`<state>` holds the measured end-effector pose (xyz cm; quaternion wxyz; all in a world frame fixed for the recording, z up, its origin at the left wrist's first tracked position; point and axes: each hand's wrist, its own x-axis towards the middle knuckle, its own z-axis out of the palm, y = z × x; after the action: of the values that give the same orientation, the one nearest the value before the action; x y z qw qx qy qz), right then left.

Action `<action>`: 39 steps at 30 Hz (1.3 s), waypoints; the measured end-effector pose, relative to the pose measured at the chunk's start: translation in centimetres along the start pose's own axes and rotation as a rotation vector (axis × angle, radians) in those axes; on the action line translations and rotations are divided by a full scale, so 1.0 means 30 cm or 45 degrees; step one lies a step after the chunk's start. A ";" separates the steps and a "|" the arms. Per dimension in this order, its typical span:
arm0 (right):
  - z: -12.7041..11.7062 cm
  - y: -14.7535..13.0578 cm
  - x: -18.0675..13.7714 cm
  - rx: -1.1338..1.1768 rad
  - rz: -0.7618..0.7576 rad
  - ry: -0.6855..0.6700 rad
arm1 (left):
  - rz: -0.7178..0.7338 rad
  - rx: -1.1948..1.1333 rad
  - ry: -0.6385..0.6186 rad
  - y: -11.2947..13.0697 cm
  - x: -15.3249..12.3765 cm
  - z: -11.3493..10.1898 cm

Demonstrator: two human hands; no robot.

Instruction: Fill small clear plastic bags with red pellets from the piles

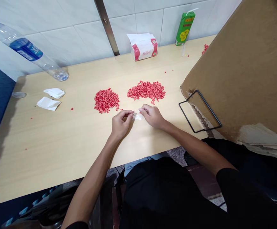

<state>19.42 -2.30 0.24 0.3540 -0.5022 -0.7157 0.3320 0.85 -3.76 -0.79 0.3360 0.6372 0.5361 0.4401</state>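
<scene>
Both hands meet over the wooden table just in front of two heaps of small red pieces. My left hand (122, 123) is closed, its thumb and fingers pinching one side of a small clear plastic bag (137, 116). On the bag's other side, my right hand (152, 115) has its thumb and finger pressed together, with a red piece showing at the tips. The left heap of red pieces (106, 100) is roundish. The right heap of red pieces (146, 90) is wider and lies just beyond my right hand.
A tissue pack (145, 47) and a green drink carton (185, 28) stand by the tiled wall. A plastic bottle (33, 52) leans at the left, near folded tissues (49, 103). A cardboard sheet (238, 70) with a black wire frame (200, 111) blocks the right side.
</scene>
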 end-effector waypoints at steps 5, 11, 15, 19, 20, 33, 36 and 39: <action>0.002 0.002 0.002 0.017 0.002 0.010 | -0.080 -0.080 -0.020 0.025 -0.004 0.008; 0.004 -0.006 -0.006 0.068 0.001 0.003 | -0.172 -0.226 -0.011 0.051 -0.017 0.035; 0.003 -0.016 -0.010 0.055 -0.006 -0.058 | -0.130 -0.197 0.031 0.052 -0.024 0.041; 0.004 -0.016 -0.008 0.010 0.004 -0.064 | -0.093 -0.155 0.017 0.053 -0.027 0.040; 0.005 -0.015 -0.008 -0.001 0.003 -0.062 | -0.091 -0.151 0.012 0.054 -0.027 0.040; 0.011 -0.014 -0.009 -0.060 -0.001 -0.043 | -0.084 -0.125 -0.006 0.060 -0.026 0.041; 0.012 -0.015 -0.009 -0.086 0.002 -0.045 | -0.089 -0.105 -0.003 0.061 -0.026 0.041; 0.015 -0.013 -0.008 -0.107 0.004 -0.037 | -0.079 -0.087 -0.015 0.063 -0.026 0.042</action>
<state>18.92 -2.69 0.28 0.3214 -0.5129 -0.7334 0.3094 2.71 -4.85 0.28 0.3744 0.6109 0.5383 0.4437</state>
